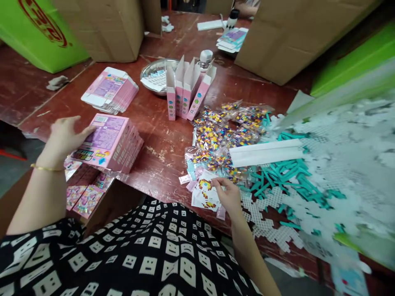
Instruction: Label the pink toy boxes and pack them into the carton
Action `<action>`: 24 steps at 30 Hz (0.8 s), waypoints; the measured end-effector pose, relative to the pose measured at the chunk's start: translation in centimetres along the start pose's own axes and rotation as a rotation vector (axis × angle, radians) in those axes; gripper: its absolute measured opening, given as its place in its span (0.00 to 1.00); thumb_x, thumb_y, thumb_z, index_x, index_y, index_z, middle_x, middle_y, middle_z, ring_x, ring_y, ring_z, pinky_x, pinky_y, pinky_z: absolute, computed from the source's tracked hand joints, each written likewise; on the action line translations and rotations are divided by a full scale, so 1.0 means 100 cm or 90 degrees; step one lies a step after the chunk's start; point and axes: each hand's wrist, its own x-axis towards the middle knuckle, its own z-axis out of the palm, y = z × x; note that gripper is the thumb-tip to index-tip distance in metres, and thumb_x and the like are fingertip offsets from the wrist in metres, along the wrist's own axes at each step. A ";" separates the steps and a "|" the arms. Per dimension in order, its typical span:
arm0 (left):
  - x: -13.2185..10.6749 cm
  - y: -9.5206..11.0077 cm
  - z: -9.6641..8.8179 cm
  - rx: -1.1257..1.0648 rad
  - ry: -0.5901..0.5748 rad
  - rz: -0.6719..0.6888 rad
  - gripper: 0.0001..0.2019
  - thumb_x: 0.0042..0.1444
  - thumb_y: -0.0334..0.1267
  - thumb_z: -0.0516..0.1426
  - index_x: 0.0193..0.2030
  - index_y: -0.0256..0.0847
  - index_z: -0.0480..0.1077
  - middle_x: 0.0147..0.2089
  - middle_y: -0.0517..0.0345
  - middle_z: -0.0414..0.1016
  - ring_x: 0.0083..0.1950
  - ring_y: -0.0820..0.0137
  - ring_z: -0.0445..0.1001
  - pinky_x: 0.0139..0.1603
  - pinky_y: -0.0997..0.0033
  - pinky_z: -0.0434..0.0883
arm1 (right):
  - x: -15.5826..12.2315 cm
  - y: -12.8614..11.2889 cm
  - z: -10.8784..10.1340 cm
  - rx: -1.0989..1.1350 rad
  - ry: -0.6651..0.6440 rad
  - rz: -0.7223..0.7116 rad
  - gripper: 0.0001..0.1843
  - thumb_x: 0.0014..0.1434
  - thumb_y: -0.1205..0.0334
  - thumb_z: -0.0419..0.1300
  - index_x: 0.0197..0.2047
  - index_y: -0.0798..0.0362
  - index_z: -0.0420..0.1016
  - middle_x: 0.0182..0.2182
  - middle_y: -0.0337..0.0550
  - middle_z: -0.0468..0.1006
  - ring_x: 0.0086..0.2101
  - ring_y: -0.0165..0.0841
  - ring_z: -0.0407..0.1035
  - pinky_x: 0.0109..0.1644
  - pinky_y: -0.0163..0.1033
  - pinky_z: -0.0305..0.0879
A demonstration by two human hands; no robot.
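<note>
My left hand (66, 137), fingers spread, rests against the left end of a row of closed pink-and-purple boxes (106, 137), its thumb on the top edge. My right hand (228, 196) has thumb and fingertips together at the edge of a printed instruction sheet (205, 193) showing a yellow and red brick pattern. Beyond that hand lie many clear bags of small colored bricks (212, 135). Several pink boxes with open tops (187, 98) stand upright further back, the right one tilted. A pile of flat, unfolded boxes (109, 90) lies behind the left hand.
On the right are loose teal sticks (286, 176), white grid plates (271, 226) and a folded white strip (267, 152). A metal bowl (148, 84) holds papers. Cardboard boxes (101, 31) stand at the back. Below the table edge, a carton holds shiny pink packs (88, 201).
</note>
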 end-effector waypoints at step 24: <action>-0.150 0.296 0.139 -0.818 -0.390 0.133 0.32 0.42 0.51 0.71 0.51 0.36 0.71 0.48 0.46 0.79 0.48 0.57 0.79 0.53 0.56 0.75 | 0.088 -0.029 0.007 0.322 0.055 -0.013 0.26 0.54 0.35 0.61 0.38 0.50 0.78 0.33 0.43 0.82 0.32 0.35 0.76 0.38 0.44 0.76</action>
